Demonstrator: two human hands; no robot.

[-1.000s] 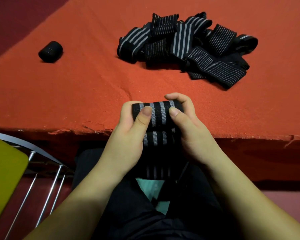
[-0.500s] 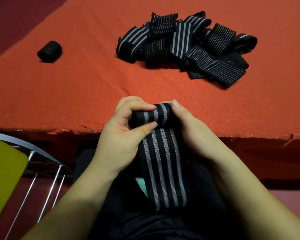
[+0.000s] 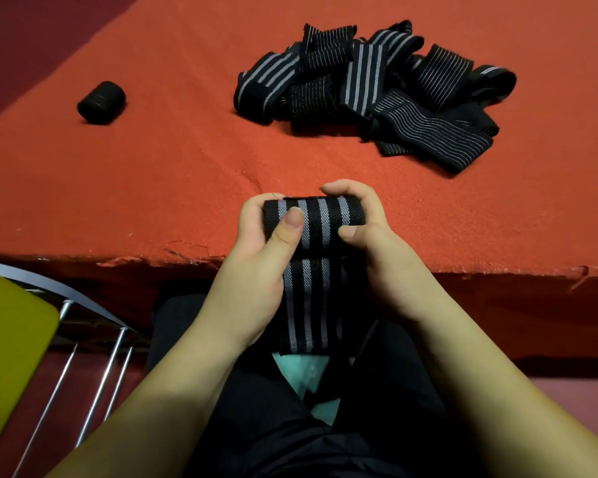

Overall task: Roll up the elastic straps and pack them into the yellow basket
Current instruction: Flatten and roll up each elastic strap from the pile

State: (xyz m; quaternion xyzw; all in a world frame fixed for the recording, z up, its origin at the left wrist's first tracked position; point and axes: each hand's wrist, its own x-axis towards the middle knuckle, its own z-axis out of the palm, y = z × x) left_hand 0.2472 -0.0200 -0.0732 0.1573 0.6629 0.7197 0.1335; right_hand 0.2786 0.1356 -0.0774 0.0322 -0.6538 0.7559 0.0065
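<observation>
The yellow thing (image 3: 11, 357) is cut off at the left edge. Fingers hide behind the strap (image 3: 313, 222).

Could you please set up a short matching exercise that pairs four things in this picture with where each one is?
Things:
1. striped strap
2. black roll
3. strap pile
4. yellow panel

Places:
A. lower left, below the table edge
B. loose heap at the far right of the red cloth
C. gripped by both hands at the near table edge
D. alone at the far left of the red cloth

Pairs: 1-C, 2-D, 3-B, 4-A
</observation>
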